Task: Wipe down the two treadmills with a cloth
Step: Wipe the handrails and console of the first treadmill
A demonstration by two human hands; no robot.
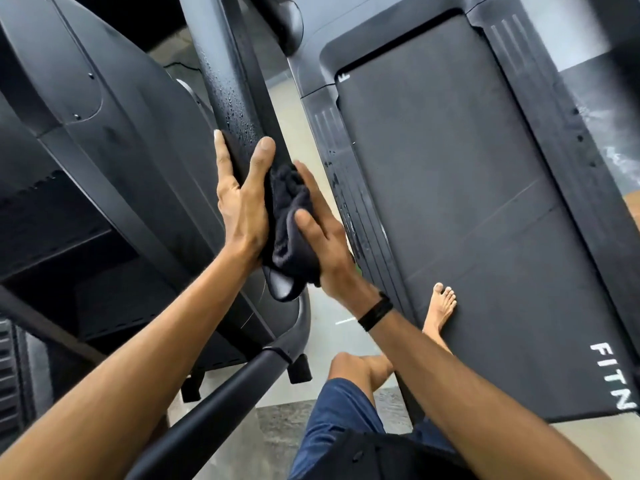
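Head view: the dark cloth [291, 216] sits bunched at the centre of the frame, pressed against the slanted black upright [239, 109] of a treadmill, near that post's lower end. The right hand [322, 237] holds the cloth against the post, thumb and fingers curled over the wad, so the fabric stays in contact as it rubs. The left hand [242, 202] lies on the opposite face of the same post with fingers straight and thumb spread across the front; it holds nothing and seems there to brace the upright and steady the body. Water droplets bead on the post above the hands, which suggests that stretch is not yet wiped.

To the right, filling the upper right of the frame, lies the running belt [467, 202] of a treadmill, with droplets along its left side rail [341, 188]; a bare foot [443, 306] rests on the belt's lower left edge. At left, the large black console housing [86, 98] fills the upper left. A black wristband [375, 311] circles the right wrist.
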